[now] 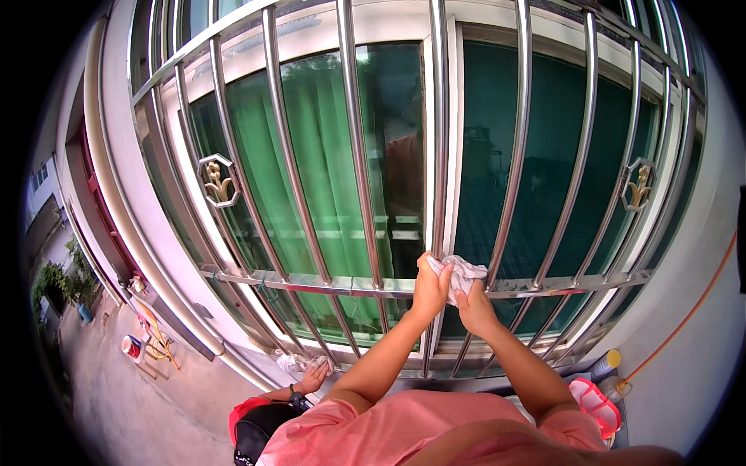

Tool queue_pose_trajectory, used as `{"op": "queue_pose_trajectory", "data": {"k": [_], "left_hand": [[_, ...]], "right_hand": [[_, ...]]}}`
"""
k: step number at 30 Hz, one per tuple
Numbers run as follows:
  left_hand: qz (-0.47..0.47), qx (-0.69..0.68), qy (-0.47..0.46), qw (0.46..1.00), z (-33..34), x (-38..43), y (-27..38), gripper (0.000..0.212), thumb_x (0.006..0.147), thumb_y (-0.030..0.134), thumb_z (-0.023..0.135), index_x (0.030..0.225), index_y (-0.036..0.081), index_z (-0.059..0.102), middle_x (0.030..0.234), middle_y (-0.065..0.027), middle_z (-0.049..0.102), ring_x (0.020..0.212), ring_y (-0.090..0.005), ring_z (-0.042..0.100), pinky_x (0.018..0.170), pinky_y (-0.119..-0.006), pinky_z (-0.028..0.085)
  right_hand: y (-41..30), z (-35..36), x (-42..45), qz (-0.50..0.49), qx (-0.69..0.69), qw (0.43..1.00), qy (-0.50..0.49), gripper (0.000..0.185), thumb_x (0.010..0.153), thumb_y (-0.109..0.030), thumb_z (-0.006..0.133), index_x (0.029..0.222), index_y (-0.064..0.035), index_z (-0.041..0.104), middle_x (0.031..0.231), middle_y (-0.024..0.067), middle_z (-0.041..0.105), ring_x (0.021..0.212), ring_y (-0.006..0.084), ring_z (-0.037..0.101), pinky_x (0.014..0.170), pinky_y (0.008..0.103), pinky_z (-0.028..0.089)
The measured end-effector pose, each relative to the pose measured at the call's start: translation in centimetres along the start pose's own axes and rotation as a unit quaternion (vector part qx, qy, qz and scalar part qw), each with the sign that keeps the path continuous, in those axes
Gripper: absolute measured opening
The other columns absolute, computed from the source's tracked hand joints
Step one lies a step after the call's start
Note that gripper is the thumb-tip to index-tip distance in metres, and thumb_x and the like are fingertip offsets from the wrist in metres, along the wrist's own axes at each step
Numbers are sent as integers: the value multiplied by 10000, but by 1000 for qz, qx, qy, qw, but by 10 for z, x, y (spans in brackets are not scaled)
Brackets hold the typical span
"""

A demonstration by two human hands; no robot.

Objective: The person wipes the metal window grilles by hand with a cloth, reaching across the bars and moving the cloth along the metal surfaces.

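Note:
A crumpled pale cloth (461, 271) is bunched around a vertical bar just above the lower crossbar (402, 286) of a stainless-steel window grille. My left hand (430, 285) grips the cloth and wraps round the bar from the left. From the right, my right hand (475, 303) holds the cloth's lower part between thumb and fingers. The cloth hides the bar's joint with the crossbar. Behind the grille are sliding windows, with a green curtain (326, 175) behind the left pane and a dark right pane (489, 116).
At lower left another person's hand (315, 374) presses a whitish cloth (288, 362) against the grille's bottom. A stool (156, 350) with a red-and-white bucket (132, 347) stands farther left. Thin wire ties (352, 289) hang on the crossbar. At lower right are a pink basin (595, 402) and a yellow-capped container (607, 364).

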State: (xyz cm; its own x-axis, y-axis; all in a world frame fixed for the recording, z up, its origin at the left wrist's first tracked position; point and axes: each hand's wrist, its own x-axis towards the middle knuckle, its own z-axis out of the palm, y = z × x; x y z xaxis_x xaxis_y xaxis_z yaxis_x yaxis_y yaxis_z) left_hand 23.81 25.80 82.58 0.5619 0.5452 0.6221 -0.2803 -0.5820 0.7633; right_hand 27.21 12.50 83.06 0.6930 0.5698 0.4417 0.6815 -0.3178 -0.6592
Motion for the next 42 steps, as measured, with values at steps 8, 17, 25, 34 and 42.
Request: {"op": "queue_pose_trajectory", "data": {"k": [8, 17, 25, 34, 42], "left_hand": [[286, -168, 209, 920, -88, 76, 137, 602, 999, 139, 460, 1447, -126, 158, 1466, -292, 297, 1377, -360, 316, 1136, -422, 239], [258, 335, 185, 887, -174, 367, 320, 705, 903, 243, 598, 1294, -242, 268, 1031, -374, 605, 996, -486, 600, 988, -581, 365], [289, 185, 332, 879, -182, 321, 261, 857, 891, 287, 638, 1384, -196, 131, 998, -393, 604, 979, -496, 606, 853, -480, 484], [59, 103, 173, 978, -117, 114, 79, 650, 940, 226, 603, 1386, -63, 229, 930, -268, 638, 883, -424, 643, 801, -460, 487], [62, 161, 136, 976, -108, -22, -26, 554, 974, 119, 507, 1407, -101, 241, 1319, -293, 465, 1190, -395, 519, 1014, -407, 398]], "right_hand": [[-133, -70, 57, -258, 282, 920, 85, 662, 910, -136, 628, 1389, 70, 222, 1074, 284, 605, 962, 347, 656, 827, 410, 513], [-353, -149, 296, -331, 287, 843, 311, 356, 936, -227, 515, 1084, 96, 486, 980, 333, 621, 974, 445, 628, 837, 480, 491], [-298, -77, 274, -214, 320, 921, 64, 290, 995, -215, 486, 954, 59, 570, 811, 71, 567, 669, 150, 548, 590, 307, 524], [-99, 39, 108, -144, 107, 984, -15, 349, 955, -221, 477, 1097, 82, 378, 1016, 374, 589, 970, 522, 580, 840, 545, 452], [-70, 21, 32, -89, 35, 984, -151, 375, 903, -203, 524, 1155, 68, 465, 995, 336, 615, 950, 496, 590, 825, 534, 469]]}}
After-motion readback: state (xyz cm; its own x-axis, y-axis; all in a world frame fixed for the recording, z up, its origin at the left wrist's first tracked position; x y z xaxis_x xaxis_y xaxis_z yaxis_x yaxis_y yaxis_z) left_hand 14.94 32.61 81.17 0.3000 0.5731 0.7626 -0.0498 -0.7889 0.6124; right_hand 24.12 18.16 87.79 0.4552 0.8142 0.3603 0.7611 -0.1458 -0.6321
